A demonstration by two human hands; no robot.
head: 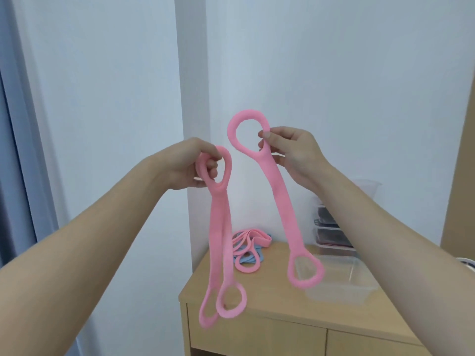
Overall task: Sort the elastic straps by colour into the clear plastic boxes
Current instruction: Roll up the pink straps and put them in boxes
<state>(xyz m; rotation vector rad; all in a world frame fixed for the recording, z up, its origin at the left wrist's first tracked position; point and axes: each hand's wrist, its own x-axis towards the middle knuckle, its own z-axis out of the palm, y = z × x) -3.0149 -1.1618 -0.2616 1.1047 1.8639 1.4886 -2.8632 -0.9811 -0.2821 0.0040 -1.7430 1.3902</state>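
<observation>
My left hand [191, 164] grips the top loops of two pink elastic straps [218, 242], which hang side by side down past the cabinet's front edge. My right hand [290, 152] pinches the top ring of a third pink strap [280, 199]; its lower loop dangles in front of a clear plastic box [359, 286] that holds nothing visible. A pile of pink and blue straps [250, 249] lies on the wooden cabinet top [259, 296] behind the hanging straps.
Stacked clear boxes [331, 232] with dark contents stand at the back right against the white wall, partly hidden by my right forearm. The cabinet has drawers below. A grey curtain [15, 176] hangs at the far left.
</observation>
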